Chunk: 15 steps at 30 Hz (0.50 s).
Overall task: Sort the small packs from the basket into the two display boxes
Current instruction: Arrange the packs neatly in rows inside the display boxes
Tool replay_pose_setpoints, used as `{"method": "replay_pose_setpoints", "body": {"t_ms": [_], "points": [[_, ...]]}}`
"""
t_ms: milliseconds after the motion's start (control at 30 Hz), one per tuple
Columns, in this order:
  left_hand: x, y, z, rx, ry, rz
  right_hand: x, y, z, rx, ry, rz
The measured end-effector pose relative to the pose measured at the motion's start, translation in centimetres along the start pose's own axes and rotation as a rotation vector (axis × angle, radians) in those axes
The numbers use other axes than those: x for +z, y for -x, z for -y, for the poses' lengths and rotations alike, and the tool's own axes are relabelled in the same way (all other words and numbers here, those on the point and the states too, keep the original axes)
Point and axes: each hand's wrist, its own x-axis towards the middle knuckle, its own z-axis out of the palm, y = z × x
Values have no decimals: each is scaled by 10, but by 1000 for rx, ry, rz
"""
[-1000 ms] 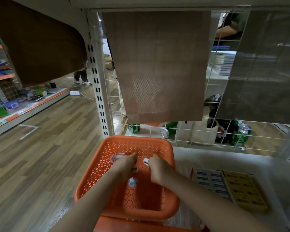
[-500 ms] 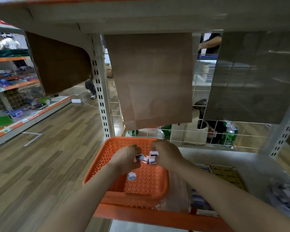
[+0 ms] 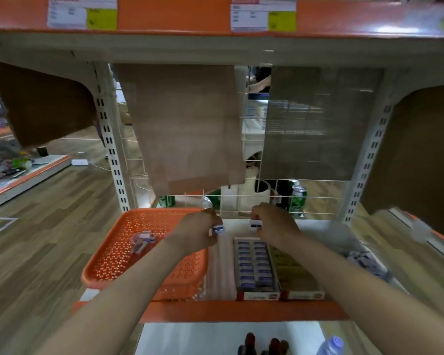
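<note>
The white shelf (image 3: 318, 229) holds an orange basket (image 3: 159, 219) on the left, and a blue box (image 3: 254, 265) touching a yellow box (image 3: 292, 274) beside it.

I see both forearms (image 3: 128, 295) bare, the left hand (image 3: 198, 233) and right hand (image 3: 272, 226) bare too; below them, two dark shoes (image 3: 249, 342), blurred.

Wood floor (image 3: 49, 226) — orange-edged shop shelving (image 3: 241, 310).
</note>
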Motion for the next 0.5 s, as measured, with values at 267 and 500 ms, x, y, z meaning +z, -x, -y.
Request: {"method": "replay_pose_setpoints", "body": {"t_ms": [267, 500], "points": [[16, -30, -52, 101, 56, 26, -23, 38, -81, 177, 23, -30], [31, -50, -84, 124, 87, 53, -35, 67, -141, 267, 110, -15]]}}
